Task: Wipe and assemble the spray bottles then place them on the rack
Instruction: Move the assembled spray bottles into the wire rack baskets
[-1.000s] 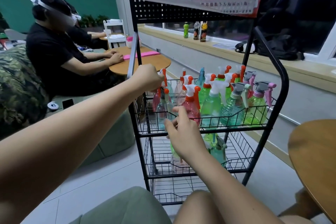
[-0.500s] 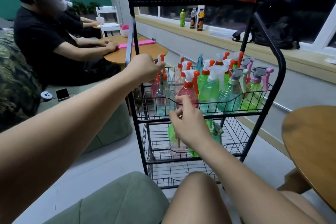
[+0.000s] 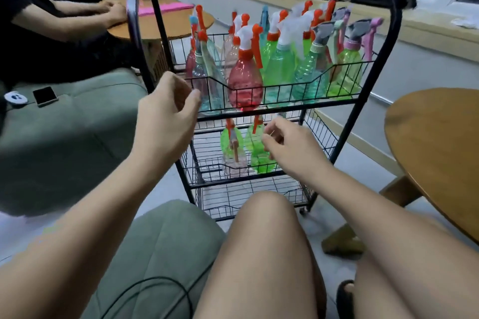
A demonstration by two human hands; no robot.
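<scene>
Now Between Bottles at the Rack

Apparently a placing step is done, as neither hand holds anything. The left hand curls loosely and holds nothing, with the spray bottles in the rack just beyond its fingertips. The right hand, fingers loose and apart, hovers before the green bottles a tier lower. Next comes fetching another bottle to wipe. No writing is legible.

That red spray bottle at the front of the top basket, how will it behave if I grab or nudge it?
The red spray bottle is see-through and looks empty, so it is probably light. Its rounded body narrows toward the base, so a push may tip it, though the basket front should catch it. The smooth plastic may feel slippery.
</scene>
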